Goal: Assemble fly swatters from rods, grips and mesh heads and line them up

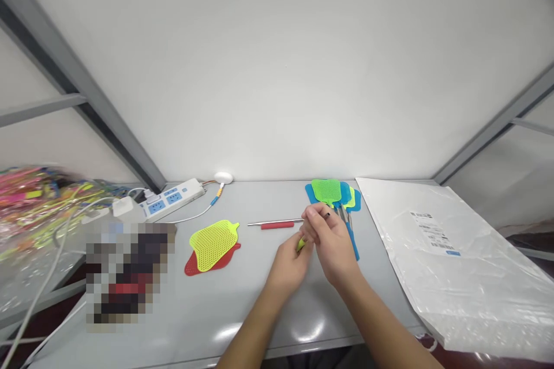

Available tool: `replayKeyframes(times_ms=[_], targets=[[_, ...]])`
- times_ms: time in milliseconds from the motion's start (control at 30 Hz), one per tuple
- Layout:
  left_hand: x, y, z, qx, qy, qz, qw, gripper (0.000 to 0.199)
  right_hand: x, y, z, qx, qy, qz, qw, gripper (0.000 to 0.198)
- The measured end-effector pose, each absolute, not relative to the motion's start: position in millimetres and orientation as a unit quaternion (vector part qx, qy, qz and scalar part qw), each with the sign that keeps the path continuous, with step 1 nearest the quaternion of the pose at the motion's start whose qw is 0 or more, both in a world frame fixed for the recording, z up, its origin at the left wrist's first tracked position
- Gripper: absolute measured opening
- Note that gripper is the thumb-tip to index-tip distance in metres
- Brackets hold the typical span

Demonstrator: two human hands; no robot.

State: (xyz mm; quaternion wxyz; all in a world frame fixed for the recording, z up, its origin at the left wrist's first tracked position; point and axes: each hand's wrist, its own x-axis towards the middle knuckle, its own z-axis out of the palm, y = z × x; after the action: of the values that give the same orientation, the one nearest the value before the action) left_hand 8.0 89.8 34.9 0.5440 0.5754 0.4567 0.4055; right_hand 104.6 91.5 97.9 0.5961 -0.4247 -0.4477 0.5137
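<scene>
My left hand is closed around a yellow-green handle, of which only a short piece shows. Close beside it, my right hand pinches a thin piece with a dark tip; most of it is hidden by the fingers. Just beyond my hands lie a red handle and a thin metal rod. To the left, a yellow perforated fly swatter head overlaps a red swatter head. Behind my right hand is a pile of green, blue and yellow fly swatters.
A white power strip with cables and a small white device stand at the back left. Plastic-wrapped colourful items fill the far left, near a blurred-out patch. A white bubble mailer covers the table's right side.
</scene>
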Motion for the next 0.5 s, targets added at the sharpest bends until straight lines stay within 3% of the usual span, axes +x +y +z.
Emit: replayKeyframes(times_ms=[200, 500], targets=[[5, 101, 24, 0.558, 0.484, 0.425, 0.523, 0.016, 76, 108, 96, -0.45, -0.528, 0.462, 0.553, 0.043], [13, 105, -2, 0.521, 0.519, 0.457, 0.5, 0.016, 66, 110, 76, -0.481, -0.603, 0.413, 0.484, 0.046]])
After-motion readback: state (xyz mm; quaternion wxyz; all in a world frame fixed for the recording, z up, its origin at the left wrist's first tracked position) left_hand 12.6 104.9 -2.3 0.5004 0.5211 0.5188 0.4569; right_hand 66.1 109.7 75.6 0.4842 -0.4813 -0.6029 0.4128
